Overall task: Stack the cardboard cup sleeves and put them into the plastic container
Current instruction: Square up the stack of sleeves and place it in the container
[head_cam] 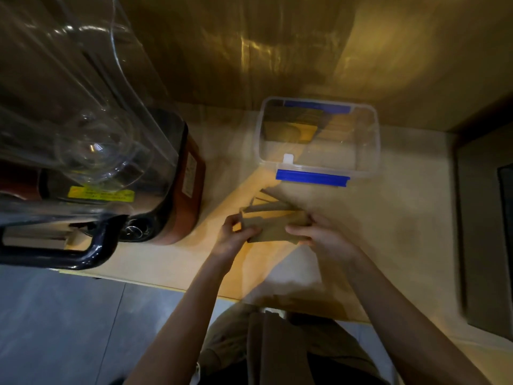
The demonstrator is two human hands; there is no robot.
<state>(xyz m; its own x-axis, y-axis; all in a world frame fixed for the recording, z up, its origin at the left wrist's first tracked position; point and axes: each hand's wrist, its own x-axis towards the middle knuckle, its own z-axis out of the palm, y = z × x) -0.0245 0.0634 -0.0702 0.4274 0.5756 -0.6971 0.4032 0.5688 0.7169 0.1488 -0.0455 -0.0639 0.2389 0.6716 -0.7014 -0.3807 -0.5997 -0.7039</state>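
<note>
Both hands hold a flat bunch of brown cardboard cup sleeves [273, 227] just above the counter. My left hand [234, 236] pinches the bunch's left end. Its right end is gripped by my right hand [319, 236]. A few more sleeves [265, 202] lie fanned on the counter just behind the held bunch. Farther back stands the clear plastic container [373, 151] with blue clips, open at the top. Some brown sleeves [288, 130] show inside it at its back left. The image is blurred.
A large blender with a clear cover [91, 140] and a black handle [91, 245] fills the left side of the counter. The light counter [402, 232] ends at a wall behind the container. A dark panel [488, 232] borders the right. The floor [69, 329] lies below left.
</note>
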